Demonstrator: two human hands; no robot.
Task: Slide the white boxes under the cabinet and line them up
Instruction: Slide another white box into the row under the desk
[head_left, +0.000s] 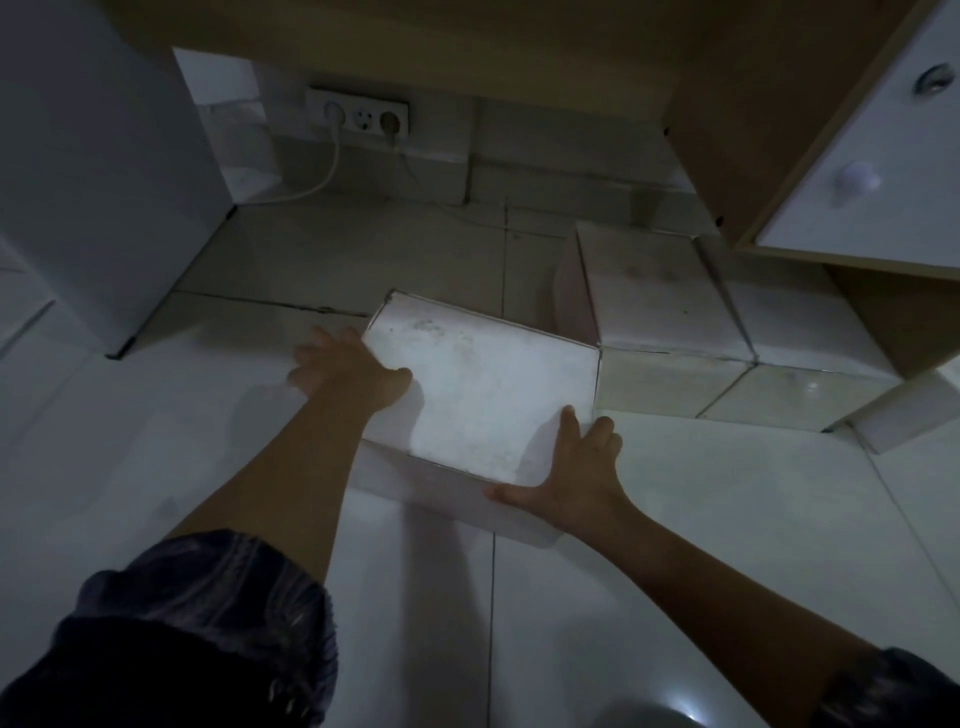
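A white box (483, 395) lies on the tiled floor, turned at an angle, its far corner at the edge of the dark space under the wooden cabinet (737, 119). My left hand (345, 371) grips its left edge, thumb on the top face. My right hand (576, 473) presses against its near right corner, fingers spread. To the right, two more white boxes (660, 296) (800, 322) sit side by side under the cabinet, the first touching the held box's right corner.
A white appliance side (98, 171) stands at the left. On the back wall a socket strip (358, 117) has two cables running down to the floor. A white drawer front (883, 171) juts out at the right. A small white block (904, 415) rests by the cabinet foot.
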